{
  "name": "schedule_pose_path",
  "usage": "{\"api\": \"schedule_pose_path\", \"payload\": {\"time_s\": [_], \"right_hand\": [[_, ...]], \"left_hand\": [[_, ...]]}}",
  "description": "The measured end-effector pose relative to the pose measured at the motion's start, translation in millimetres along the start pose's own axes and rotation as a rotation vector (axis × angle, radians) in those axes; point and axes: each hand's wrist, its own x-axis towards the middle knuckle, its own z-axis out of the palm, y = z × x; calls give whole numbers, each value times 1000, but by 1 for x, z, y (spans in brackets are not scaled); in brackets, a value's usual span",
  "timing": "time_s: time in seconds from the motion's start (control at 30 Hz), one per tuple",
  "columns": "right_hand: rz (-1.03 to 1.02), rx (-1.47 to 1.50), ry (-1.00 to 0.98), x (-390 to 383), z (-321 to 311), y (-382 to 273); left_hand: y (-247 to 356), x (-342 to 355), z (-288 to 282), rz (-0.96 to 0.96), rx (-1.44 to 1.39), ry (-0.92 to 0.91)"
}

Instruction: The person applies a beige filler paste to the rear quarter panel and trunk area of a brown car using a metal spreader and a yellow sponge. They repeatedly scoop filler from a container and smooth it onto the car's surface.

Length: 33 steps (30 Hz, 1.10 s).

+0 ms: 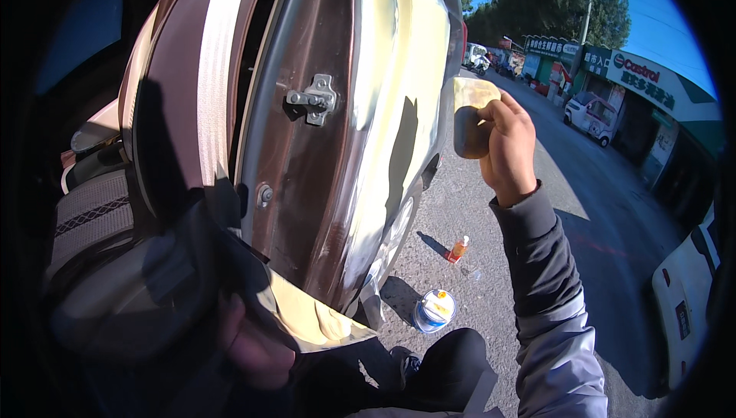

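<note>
In bright sun at the roadside, we hold a flat spreader [474, 94] in our right hand [508, 149], thumb and fingers pinched together on its right side. The blade extends leftward from the fingertips, its broad face toward us and its long axis roughly upright in the view, one rounded end up. Its upper part is lit a translucent yellow; the lower part is dark. It appears just beside the outline of a brown car's body [303, 157], whose outer panel [418, 42] wears cream-coloured filler; whether blade and car touch, we cannot tell.

Our left hand [257, 349] lies in deep shadow beside a mixing board [356, 331] smeared with a tan paste [295, 311]; how its fingers close, we cannot tell. The board's pointed corner aims right.

On the asphalt stand a round tub [435, 311] and a small orange bottle [459, 249], their labels too small to read. Across the road, a green-and-white shop sign [652, 80] carries red and green lettering, and a parked white car [675, 276] shows a dark number plate.
</note>
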Motion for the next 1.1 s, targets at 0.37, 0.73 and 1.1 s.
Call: {"api": "schedule_pose_path", "payload": {"time_s": [0.37, 0.73, 1.1], "right_hand": [[-1203, -1016, -240, 160, 41, -49], [-1432, -1022, -373, 167, 62, -60], [-1269, -1133, -280, 149, 57, -63]], "left_hand": [[-6, 7, -9, 52, -57, -138], [-12, 7, -10, 42, -88, -92], [-15, 8, -11, 23, -128, -187]]}}
